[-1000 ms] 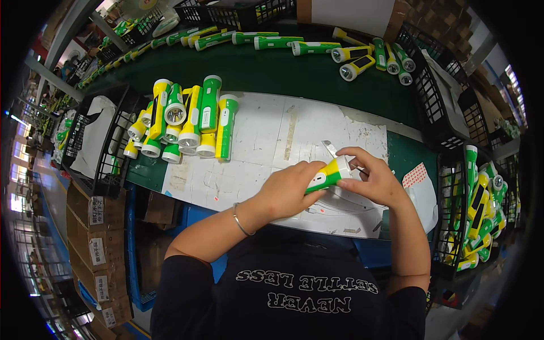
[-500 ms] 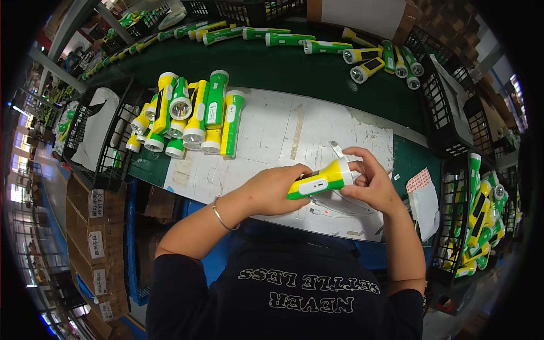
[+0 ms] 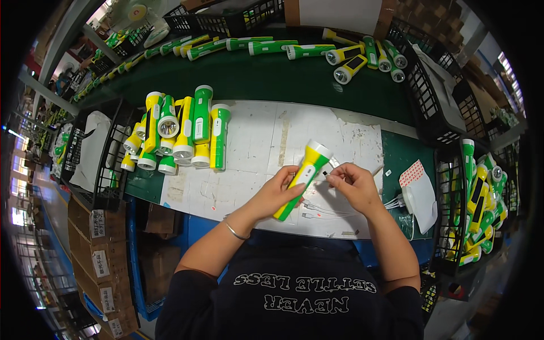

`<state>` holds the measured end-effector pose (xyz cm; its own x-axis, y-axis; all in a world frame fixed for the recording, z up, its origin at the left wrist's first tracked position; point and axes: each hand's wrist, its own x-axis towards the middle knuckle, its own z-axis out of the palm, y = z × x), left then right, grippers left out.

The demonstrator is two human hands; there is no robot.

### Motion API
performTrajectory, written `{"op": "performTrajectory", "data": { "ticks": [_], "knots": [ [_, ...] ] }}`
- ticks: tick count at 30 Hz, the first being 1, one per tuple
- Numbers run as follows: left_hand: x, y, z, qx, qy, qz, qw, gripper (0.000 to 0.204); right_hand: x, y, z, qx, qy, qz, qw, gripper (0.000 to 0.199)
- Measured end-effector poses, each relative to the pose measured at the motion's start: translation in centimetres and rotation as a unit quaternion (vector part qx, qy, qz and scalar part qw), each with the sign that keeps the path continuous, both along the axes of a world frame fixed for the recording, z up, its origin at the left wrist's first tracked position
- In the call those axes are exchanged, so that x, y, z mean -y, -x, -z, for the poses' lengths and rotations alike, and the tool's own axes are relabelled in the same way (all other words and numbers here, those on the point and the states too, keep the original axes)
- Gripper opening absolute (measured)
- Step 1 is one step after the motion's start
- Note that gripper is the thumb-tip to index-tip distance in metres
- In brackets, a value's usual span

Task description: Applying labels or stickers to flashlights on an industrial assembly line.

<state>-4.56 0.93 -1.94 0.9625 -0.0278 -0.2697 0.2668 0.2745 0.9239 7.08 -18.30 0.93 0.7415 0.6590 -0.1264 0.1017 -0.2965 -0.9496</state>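
Observation:
My left hand [image 3: 281,192] is closed round the body of a green and yellow flashlight [image 3: 302,184]. Its white head points up and away, and its green tail points down toward me. Just right of the flashlight, my right hand [image 3: 352,184] pinches a small dark-tipped piece [image 3: 326,175] between thumb and fingers; too little of it shows to tell its kind. A narrow gap separates this piece from the flashlight. Below my hands, several white cables [image 3: 334,213] with metal plugs lie on the white work surface [image 3: 255,136].
A heap of flashlights [image 3: 175,130] stands at the left beside a black crate [image 3: 110,164]. More flashlights line the green bench [image 3: 249,73]. On the right are a crate full of flashlights [image 3: 479,209], a black crate [image 3: 436,96] and a white paper sheet [image 3: 419,198].
The flashlight has turned from lying sideways to pointing up and away. My right hand has left its head and now pinches a small piece beside it. More of the cables shows.

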Motion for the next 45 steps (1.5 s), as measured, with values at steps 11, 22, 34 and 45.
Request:
{"op": "performTrajectory", "data": {
  "ticks": [11, 22, 34, 45],
  "knots": [
    [3.2, -1.3, -0.5, 0.126, -0.259, -0.071, 0.955, 0.057, 1.4, -0.1, -0.6, -0.116, -0.064, 0.017, 0.991, 0.015],
    [3.6, -1.1, -1.6, 0.203, -0.507, -0.13, 0.827, 0.056, 0.7, 0.1, 0.1, -0.178, -0.101, 0.047, 0.978, 0.015],
    [2.1, -2.2, 0.2, 0.162, -0.47, -0.162, 0.852, 0.052, 1.9, 1.5, 0.0, -0.107, 0.035, -0.03, 0.993, 0.018],
    [2.7, -0.7, -2.8, -0.078, 0.306, 0.194, 0.929, 0.063, 0.6, -2.5, -5.7, 0.067, -0.011, -0.079, 0.995, 0.04]
  ]
}}
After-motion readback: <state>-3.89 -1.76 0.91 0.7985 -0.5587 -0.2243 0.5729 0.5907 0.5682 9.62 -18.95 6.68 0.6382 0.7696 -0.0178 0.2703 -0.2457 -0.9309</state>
